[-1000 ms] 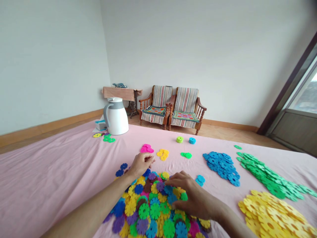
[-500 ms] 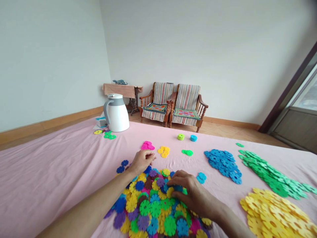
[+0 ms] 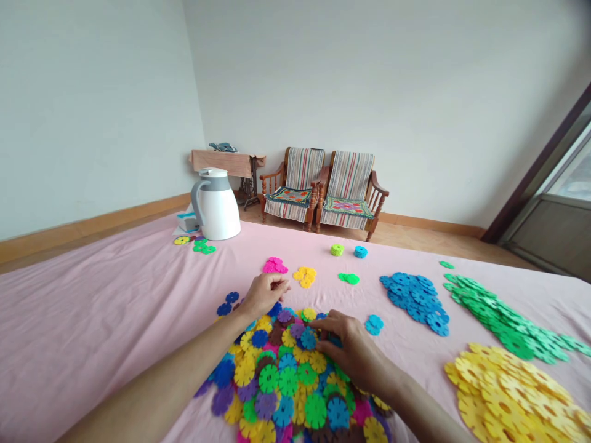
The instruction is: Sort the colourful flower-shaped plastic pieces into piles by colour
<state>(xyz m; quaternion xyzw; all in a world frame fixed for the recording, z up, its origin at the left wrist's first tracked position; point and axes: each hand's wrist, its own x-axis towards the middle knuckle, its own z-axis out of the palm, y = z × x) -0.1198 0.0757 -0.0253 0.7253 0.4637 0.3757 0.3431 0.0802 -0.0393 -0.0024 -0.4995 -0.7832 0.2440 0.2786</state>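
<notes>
A heap of flower-shaped plastic discs (image 3: 277, 381) in mixed colours lies in front of me on the pink cloth. My right hand (image 3: 351, 347) is over the heap's right side, thumb and fingers apart, its fingertips close to a blue disc (image 3: 308, 338). Above the far left edge of the heap, my left hand (image 3: 264, 296) is closed with its fingers curled together. What it holds, if anything, is hidden. Just beyond it are small groups of pink discs (image 3: 275, 265) and yellow-orange discs (image 3: 305, 276).
Sorted piles of blue (image 3: 415, 298), green (image 3: 508, 320) and yellow discs (image 3: 512, 394) spread on the right. Small stacks of lime (image 3: 337, 250) and blue discs (image 3: 361, 252) stand farther back. A white jug (image 3: 219, 212) is at the far left, with two armchairs (image 3: 348, 191) beyond the cloth.
My right hand has shifted slightly away from me, leaving more of the blue disc by its fingertips showing. My left hand stays nearly in place. The view has tilted down a little.
</notes>
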